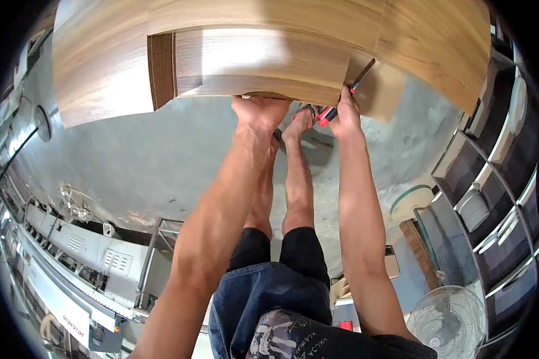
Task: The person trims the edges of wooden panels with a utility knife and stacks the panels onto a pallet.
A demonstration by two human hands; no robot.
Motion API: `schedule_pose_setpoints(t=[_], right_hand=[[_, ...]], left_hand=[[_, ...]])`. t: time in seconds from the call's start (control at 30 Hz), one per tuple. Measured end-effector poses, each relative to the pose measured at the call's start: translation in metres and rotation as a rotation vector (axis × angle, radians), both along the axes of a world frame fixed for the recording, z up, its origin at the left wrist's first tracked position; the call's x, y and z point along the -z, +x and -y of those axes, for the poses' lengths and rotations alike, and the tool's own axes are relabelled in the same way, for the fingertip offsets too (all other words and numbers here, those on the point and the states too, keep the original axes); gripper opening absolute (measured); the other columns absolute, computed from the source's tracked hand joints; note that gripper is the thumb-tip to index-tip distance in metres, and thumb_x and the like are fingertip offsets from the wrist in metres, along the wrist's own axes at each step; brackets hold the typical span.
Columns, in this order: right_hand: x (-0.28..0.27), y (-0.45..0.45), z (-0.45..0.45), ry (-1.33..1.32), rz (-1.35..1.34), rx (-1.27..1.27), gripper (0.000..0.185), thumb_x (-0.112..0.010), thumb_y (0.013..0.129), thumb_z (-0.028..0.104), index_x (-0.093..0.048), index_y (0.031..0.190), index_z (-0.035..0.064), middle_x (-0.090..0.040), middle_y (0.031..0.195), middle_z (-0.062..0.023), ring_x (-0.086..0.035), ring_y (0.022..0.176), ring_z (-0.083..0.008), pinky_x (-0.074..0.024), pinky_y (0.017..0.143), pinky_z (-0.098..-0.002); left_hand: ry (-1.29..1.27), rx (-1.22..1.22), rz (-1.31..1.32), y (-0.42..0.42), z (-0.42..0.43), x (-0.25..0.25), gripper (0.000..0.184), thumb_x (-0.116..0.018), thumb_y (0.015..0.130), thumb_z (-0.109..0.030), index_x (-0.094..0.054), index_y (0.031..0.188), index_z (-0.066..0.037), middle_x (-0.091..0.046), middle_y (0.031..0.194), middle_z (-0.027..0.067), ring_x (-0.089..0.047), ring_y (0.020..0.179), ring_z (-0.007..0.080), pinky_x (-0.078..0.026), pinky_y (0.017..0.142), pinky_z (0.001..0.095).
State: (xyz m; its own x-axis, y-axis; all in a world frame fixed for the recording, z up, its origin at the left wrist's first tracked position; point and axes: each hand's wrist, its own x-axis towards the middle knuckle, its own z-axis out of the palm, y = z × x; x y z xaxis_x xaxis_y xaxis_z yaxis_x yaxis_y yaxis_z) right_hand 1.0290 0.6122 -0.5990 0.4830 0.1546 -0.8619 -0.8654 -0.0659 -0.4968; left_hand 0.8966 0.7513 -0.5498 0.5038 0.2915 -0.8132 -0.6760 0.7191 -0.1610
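A wooden panel piece (pixel 251 60) with wood grain spans the top of the view, with a dark rectangular recess (pixel 162 72) at its left. My left hand (pixel 261 110) is at the lower edge of the drawer-like front, its fingers hidden under or behind the board. My right hand (pixel 345 113) is closed on a red and black tool (pixel 327 116), whose dark, thin blade points up and right, over the wood near the right end of the front.
Grey floor (pixel 132 161) lies below the wood. A white machine (pixel 90 251) stands at lower left, a wire-guarded fan (pixel 446 323) at lower right. Metal racks (pixel 497 173) line the right side. A round-based stand (pixel 42 124) is at far left.
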Motion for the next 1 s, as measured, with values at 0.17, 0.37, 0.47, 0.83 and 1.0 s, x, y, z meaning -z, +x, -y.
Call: schedule_pose_setpoints(t=[0.17,0.37,0.47,0.83,1.0], right_hand=[[-0.020,-0.001,0.000,0.054,-0.008,-0.016,0.037,-0.060,0.104,0.041,-0.060,0.121,0.0083,-0.067,0.110,-0.0038,-0.065,0.095,-0.0180,-0.0558,0.080,-0.0387],[-0.002,-0.042,0.130,-0.176,-0.007,0.099,0.057,-0.063,0.100,0.050,-0.044,0.141,0.0146,-0.048,0.143,-0.0134,-0.061,0.102,-0.0250,-0.0591,0.082,-0.0535],[-0.037,-0.090,0.246,-0.586,0.089,-0.273,0.041,-0.058,0.102,0.051,-0.063,0.102,0.0102,-0.060,0.076,-0.0040,-0.042,0.042,-0.0171,-0.0440,0.041,-0.0332],[-0.187,-0.179,0.462,-0.715,0.112,-1.592,0.045,-0.052,0.102,0.049,-0.066,0.093,0.0075,-0.064,0.085,-0.0114,-0.061,0.077,-0.0268,-0.0499,0.071,-0.0442],[-0.166,-0.145,0.415,-0.606,0.439,-1.492,0.041,-0.049,0.102,0.049,-0.065,0.091,0.0126,-0.060,0.078,-0.0062,-0.055,0.067,-0.0226,-0.0490,0.062,-0.0430]], left_hand=[[-0.037,0.024,-0.082,-0.001,0.002,-0.012,0.078,-0.027,0.103,-0.063,-0.021,0.163,-0.014,-0.017,0.169,0.0139,-0.020,0.154,0.0380,-0.018,0.124,0.0621],[-0.048,0.185,-0.159,-0.043,0.000,-0.034,0.089,-0.021,0.100,-0.074,-0.012,0.165,-0.013,-0.010,0.170,0.0174,-0.019,0.154,0.0427,-0.020,0.123,0.0640],[0.226,0.482,-0.139,-0.096,-0.013,-0.048,0.094,-0.022,0.100,-0.075,-0.014,0.163,-0.007,-0.033,0.164,0.0190,-0.039,0.146,0.0427,-0.028,0.120,0.0608],[0.466,0.965,-0.964,-0.445,0.132,-0.192,0.069,-0.055,0.101,-0.053,-0.045,0.151,-0.007,-0.064,0.139,0.0113,-0.066,0.113,0.0266,-0.049,0.091,0.0402],[0.207,0.844,-1.181,-0.544,0.259,-0.266,0.058,-0.059,0.099,-0.045,-0.058,0.137,-0.001,-0.070,0.118,0.0111,-0.067,0.092,0.0200,-0.051,0.070,0.0336]])
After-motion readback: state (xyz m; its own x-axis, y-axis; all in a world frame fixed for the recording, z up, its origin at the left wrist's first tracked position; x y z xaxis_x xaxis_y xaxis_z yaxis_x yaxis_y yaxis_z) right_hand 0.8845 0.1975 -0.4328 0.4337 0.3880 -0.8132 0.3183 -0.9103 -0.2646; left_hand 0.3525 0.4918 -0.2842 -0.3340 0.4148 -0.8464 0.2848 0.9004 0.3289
